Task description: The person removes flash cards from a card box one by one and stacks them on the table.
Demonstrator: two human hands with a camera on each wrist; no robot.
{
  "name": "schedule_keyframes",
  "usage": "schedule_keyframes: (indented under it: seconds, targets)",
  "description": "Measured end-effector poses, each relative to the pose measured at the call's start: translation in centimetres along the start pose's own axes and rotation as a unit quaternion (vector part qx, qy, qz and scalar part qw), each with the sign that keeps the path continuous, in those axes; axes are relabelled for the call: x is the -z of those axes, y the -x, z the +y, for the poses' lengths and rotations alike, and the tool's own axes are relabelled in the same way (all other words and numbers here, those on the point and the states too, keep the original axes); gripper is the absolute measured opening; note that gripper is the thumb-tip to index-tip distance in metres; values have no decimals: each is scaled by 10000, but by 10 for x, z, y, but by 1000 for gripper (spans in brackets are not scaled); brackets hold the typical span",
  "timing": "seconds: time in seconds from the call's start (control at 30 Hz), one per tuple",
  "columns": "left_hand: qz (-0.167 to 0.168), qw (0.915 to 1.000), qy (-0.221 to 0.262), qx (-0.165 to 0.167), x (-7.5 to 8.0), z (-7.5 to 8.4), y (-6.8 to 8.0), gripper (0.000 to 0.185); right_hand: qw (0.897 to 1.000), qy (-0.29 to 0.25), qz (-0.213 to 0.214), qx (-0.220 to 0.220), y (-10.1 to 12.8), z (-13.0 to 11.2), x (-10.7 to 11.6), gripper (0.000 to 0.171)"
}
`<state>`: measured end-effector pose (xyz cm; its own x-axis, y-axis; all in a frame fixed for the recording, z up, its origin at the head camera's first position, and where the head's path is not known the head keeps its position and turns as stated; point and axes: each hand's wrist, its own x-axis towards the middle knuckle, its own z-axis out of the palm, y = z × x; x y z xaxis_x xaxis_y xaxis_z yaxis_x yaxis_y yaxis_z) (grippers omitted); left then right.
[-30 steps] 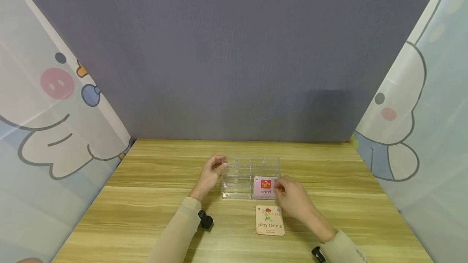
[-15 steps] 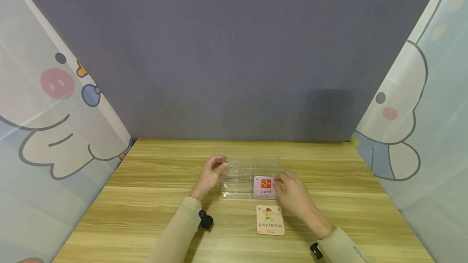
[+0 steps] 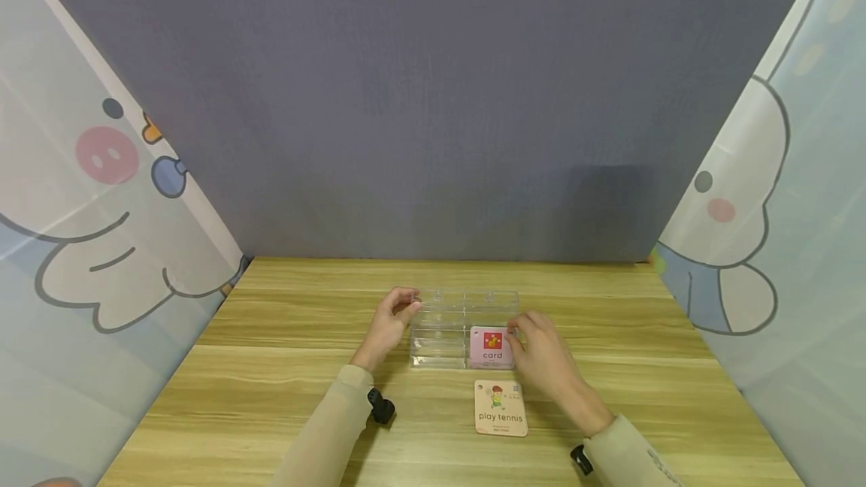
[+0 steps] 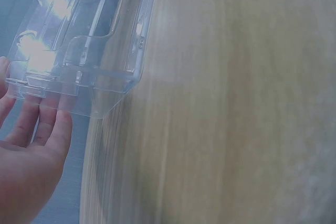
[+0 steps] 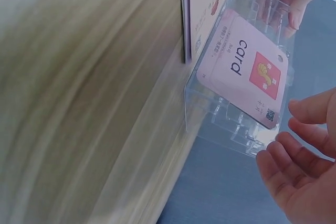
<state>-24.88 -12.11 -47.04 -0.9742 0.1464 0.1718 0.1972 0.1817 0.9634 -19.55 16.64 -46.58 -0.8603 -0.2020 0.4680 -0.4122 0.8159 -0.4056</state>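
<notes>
A clear plastic tiered card rack stands on the table. My left hand holds its upper left edge; in the left wrist view, fingers lie behind the clear plastic and the thumb is in front. A pink card reading "card" leans in the front right compartment. Just right of that card is my right hand. The right wrist view shows its loosely bent fingers apart from the card's corner, holding nothing. A cream "play tennis" card lies in front of the rack.
The wood-grain table spreads around the rack on both sides. A grey-blue panel rises at the back. Cartoon-printed curtains hang left and right. In the right wrist view the cream card looks like a thick stack.
My right hand has shifted slightly up along the pink card's right side, its fingers coming off the card. The left hand, the rack and both cards stay in place.
</notes>
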Motion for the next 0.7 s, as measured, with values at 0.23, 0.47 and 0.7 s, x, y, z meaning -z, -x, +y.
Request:
schedule_keyframes:
  seconds: [0.23, 0.47, 0.7]
  targets:
    - [17, 10000, -56, 56, 0, -4, -2, 25, 9999, 87, 38, 88, -1, 4, -4, 20]
    - [182, 9998, -32, 87, -3, -35, -13, 29, 9996, 129, 55, 242, -2, 5, -7, 20]
    - [207, 9998, 60, -36, -3, -40, -14, 33, 9993, 87, 38, 356, -4, 6, -11, 20]
